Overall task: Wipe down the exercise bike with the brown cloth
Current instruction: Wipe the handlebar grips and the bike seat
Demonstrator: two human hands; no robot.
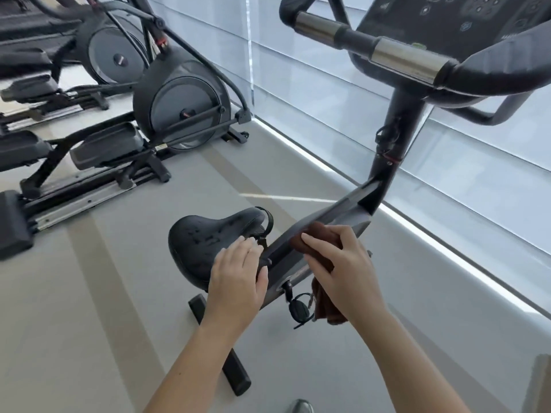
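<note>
The black exercise bike (334,213) stands before me, its frame sloping from the handlebar post down toward the saddle (202,239). My right hand (340,263) grips the brown cloth (310,236) and presses it onto the sloping frame body; a loose end of the cloth hangs below my wrist by the pedal. My left hand (238,275) rests on the saddle's right edge with fingers spread and nearly straight, thumb toward the frame. The console (453,22) and chrome-banded handlebar (396,55) are at the top right.
Two elliptical trainers (179,105) stand to the left and behind on the grey floor. A window with blinds (477,174) runs along the right, close to the bike. The bike's rear floor bar (220,344) lies near my feet.
</note>
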